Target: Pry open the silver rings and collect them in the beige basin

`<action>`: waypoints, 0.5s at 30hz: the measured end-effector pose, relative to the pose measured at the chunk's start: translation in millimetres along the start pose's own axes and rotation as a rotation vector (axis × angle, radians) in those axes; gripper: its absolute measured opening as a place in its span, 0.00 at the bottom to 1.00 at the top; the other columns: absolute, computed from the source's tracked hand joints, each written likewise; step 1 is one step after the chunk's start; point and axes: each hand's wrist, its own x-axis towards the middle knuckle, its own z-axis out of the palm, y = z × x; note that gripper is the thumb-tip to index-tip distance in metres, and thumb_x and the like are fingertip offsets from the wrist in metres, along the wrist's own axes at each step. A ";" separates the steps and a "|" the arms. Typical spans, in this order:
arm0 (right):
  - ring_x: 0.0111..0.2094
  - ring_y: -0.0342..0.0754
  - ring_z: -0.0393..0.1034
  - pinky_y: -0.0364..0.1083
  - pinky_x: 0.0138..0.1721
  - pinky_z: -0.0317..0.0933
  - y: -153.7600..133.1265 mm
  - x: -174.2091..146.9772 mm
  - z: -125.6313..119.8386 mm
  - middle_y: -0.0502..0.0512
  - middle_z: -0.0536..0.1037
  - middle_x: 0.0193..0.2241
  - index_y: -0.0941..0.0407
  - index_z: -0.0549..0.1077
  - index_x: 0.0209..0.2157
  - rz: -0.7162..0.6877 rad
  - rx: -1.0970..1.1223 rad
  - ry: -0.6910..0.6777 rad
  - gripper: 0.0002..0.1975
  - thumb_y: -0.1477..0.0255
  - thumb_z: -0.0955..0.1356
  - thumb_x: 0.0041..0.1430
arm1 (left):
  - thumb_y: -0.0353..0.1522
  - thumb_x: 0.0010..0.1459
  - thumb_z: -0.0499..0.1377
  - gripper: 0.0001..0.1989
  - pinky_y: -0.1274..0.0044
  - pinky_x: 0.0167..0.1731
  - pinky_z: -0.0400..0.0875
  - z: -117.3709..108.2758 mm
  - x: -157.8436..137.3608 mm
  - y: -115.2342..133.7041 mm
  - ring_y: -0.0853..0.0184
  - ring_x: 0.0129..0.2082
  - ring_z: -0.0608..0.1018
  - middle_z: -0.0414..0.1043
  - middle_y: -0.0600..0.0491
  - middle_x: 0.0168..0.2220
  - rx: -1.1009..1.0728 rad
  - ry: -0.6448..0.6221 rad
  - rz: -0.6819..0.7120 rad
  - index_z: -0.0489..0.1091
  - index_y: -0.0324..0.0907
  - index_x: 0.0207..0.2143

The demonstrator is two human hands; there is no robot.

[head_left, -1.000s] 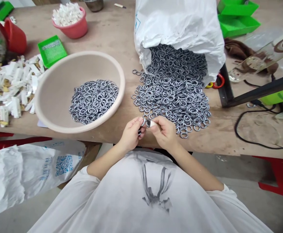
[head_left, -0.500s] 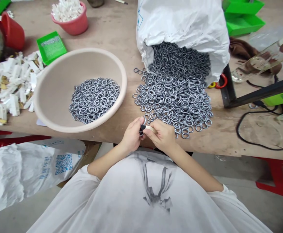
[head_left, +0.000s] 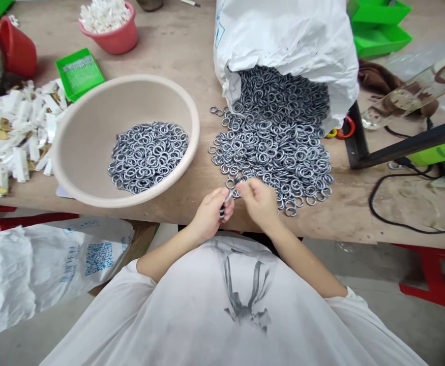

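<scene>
My left hand (head_left: 211, 212) is closed near the table's front edge, pinching grey rings (head_left: 223, 209) between thumb and fingers; how many it holds is hidden. Just to its right, my right hand (head_left: 259, 203) is closed too, its thumb and forefinger pinched together. A small dark-tipped tool (head_left: 238, 180) pokes out at these fingertips, its handle covered by the hand. Behind both hands spreads a heap of grey rings (head_left: 271, 152), spilling from a white sack (head_left: 287, 35). More rings (head_left: 149, 157) lie inside a beige basin (head_left: 81, 168) on the left.
White plastic parts (head_left: 20, 127) are piled at the far left beside a green tray (head_left: 80, 76). A pink bowl (head_left: 117, 38) of white pieces stands behind. On the right are a black metal frame (head_left: 359, 147), a black cable (head_left: 375, 203) and a clear bottle (head_left: 405, 99).
My right hand has drawn slightly up and away from the left, turning the tool so its pale handle no longer shows. My left hand stays nearly in place with its rings.
</scene>
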 end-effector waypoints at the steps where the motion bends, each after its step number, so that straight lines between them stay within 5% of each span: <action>1: 0.22 0.44 0.59 0.44 0.27 0.50 3.5 5.8 -1.1 0.47 0.66 0.18 0.53 0.67 0.24 0.077 0.002 0.038 0.25 0.51 0.60 0.68 | 0.46 0.56 0.63 0.22 0.83 0.17 0.54 -1.7 -1.4 0.2 0.77 0.16 0.61 0.57 0.60 0.18 -0.007 -0.051 -0.002 0.58 0.42 0.24; 4: 0.26 0.46 0.65 0.45 0.29 0.52 7.4 21.9 -1.4 0.50 0.73 0.23 0.54 0.72 0.30 0.116 -0.103 0.040 0.19 0.54 0.63 0.66 | 0.46 0.56 0.64 0.22 0.83 0.17 0.55 -11.7 -3.5 1.3 0.77 0.16 0.62 0.60 0.60 0.20 -0.044 -0.053 -0.007 0.59 0.41 0.25; 8: 0.36 0.52 0.72 0.46 0.32 0.53 -0.7 33.8 7.1 0.58 0.79 0.40 0.53 0.77 0.42 0.028 -0.406 -0.157 0.13 0.60 0.70 0.61 | 0.44 0.53 0.67 0.18 0.84 0.17 0.56 -32.6 -3.1 3.0 0.78 0.17 0.65 0.68 0.57 0.24 -0.023 0.104 0.034 0.70 0.38 0.33; 12: 0.36 0.53 0.72 0.47 0.30 0.52 -4.7 38.5 14.1 0.59 0.78 0.42 0.53 0.78 0.41 0.032 -0.566 -0.264 0.09 0.64 0.69 0.63 | 0.38 0.49 0.69 0.21 0.84 0.16 0.58 -48.7 -2.9 3.9 0.77 0.18 0.68 0.72 0.57 0.26 -0.032 0.192 0.052 0.73 0.39 0.44; 15: 0.36 0.53 0.72 0.48 0.30 0.52 -4.5 39.8 15.4 0.61 0.77 0.42 0.54 0.78 0.43 0.043 -0.613 -0.258 0.10 0.66 0.67 0.65 | 0.37 0.47 0.68 0.18 0.83 0.15 0.60 -53.0 -1.0 5.7 0.75 0.19 0.70 0.73 0.55 0.27 -0.086 0.204 0.025 0.72 0.38 0.39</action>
